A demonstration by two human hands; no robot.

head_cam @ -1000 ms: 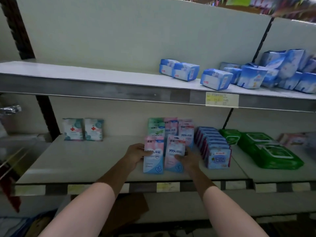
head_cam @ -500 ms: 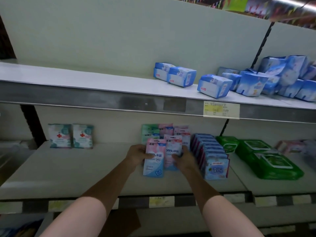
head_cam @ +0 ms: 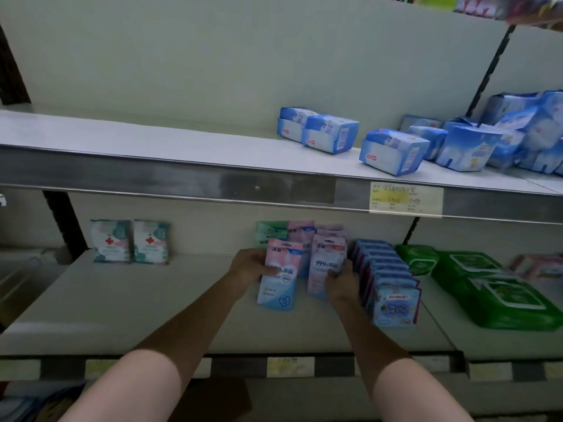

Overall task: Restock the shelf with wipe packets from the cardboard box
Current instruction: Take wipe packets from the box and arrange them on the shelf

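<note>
Two pink-and-blue wipe packets stand upright on the lower shelf [head_cam: 128, 303]. My left hand [head_cam: 249, 266] grips the left packet [head_cam: 278, 281] from its left side, thumb across its front. My right hand [head_cam: 341, 281] grips the right packet [head_cam: 327, 260], marked 999, from its lower right. More green and pink packets [head_cam: 286, 231] stand in rows behind them. The cardboard box [head_cam: 213, 397] shows as a brown flap below the shelf edge.
A row of blue packets [head_cam: 393, 303] stands close to the right of my right hand. Green wipe packs [head_cam: 493, 287] lie farther right. Two red-cross packets [head_cam: 131, 242] stand at the back left. The upper shelf [head_cam: 152, 166] carries blue-white packs [head_cam: 393, 150].
Both hands have pushed the two packets a little back toward the rows behind. The packets stand slightly further apart than before. The camera has tilted and shifted slightly.
</note>
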